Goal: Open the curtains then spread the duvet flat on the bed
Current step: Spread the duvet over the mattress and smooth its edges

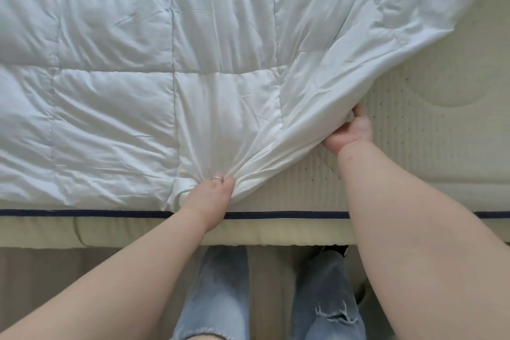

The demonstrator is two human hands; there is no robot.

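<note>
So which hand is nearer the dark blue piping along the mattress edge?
Left. The left hand grips the duvet just above the dark blue piping. The right hand grips the duvet's edge further up the mattress, clearly farther from it.

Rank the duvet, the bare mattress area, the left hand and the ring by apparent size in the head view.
1. duvet
2. bare mattress
3. left hand
4. ring

The hand is nearer the camera, yet the order is clear.

Ripped light-blue jeans (pixel 215 298), finger ring (pixel 217 179)
</note>
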